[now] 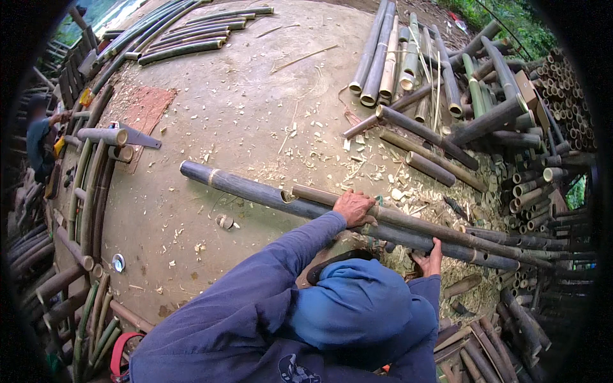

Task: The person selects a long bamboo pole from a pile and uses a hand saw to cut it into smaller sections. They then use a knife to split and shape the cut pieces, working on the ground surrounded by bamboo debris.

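A thick dark bamboo pole (pixel 239 186) lies slantwise in front of me, with cut notches along it. Against its far side runs a thinner brown bamboo pole (pixel 463 237). My left hand (pixel 355 208) is closed over the thinner pole from above, its fingers bent around it and its heel near the dark pole. Farther right, my right hand (pixel 429 258) grips the dark pole from the near side, thumb up along it. Part of those fingers is hidden beneath the pole. My bent knee in blue cloth (pixel 357 303) is just below the poles.
Wood shavings (pixel 383 169) litter the concrete floor. Bamboo poles are piled at the right (pixel 491 121) and along the left (pixel 83 191). A handsaw (pixel 139 137) rests by the left stack. Another person (pixel 41 137) is at the far left. A round tape roll (pixel 118 262) lies on the floor.
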A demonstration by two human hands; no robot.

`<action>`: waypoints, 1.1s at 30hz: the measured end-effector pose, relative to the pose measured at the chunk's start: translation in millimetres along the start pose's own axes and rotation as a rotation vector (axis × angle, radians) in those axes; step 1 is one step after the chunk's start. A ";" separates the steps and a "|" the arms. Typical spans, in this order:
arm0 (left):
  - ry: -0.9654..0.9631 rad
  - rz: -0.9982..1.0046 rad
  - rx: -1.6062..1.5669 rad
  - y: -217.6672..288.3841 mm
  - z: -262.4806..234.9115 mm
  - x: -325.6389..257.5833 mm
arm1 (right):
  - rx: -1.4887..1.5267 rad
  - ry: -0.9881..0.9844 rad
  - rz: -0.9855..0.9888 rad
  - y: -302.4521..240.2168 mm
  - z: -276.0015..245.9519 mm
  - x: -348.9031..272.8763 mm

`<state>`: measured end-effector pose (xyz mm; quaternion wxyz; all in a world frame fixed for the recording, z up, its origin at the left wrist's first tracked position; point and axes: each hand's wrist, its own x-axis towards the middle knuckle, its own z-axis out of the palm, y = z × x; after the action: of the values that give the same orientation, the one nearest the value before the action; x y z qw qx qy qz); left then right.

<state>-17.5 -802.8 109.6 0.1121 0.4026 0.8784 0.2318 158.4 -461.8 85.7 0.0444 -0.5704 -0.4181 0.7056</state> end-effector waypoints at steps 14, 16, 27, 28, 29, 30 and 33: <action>0.076 -0.018 0.041 4.6 -3.6 -2.3 | -0.075 -0.028 -0.023 -11.0 -12.6 -4.8; 0.121 0.001 0.030 -0.1 -0.2 -3.1 | -0.189 -0.009 0.051 -13.4 -10.5 -14.5; 0.203 0.005 0.117 6.4 -5.0 4.0 | -1.663 0.434 -1.155 -85.9 -26.0 -78.3; 0.184 0.039 0.121 17.1 2.3 8.5 | -1.765 0.514 -1.236 -85.7 -52.4 -57.1; 0.120 0.022 0.096 30.9 2.5 10.3 | -1.867 0.581 -1.320 -82.2 -73.1 -37.2; 0.130 0.019 0.110 26.4 7.1 10.6 | -1.879 0.536 -1.322 -80.4 -76.0 -24.6; 0.085 0.013 0.120 34.8 9.3 9.6 | -1.945 0.449 -1.373 -78.4 -91.8 8.5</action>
<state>2.6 -772.8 118.8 0.0488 0.4041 0.8921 0.1962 200.3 -357.0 129.4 0.0338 -0.1347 -0.9722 -0.1886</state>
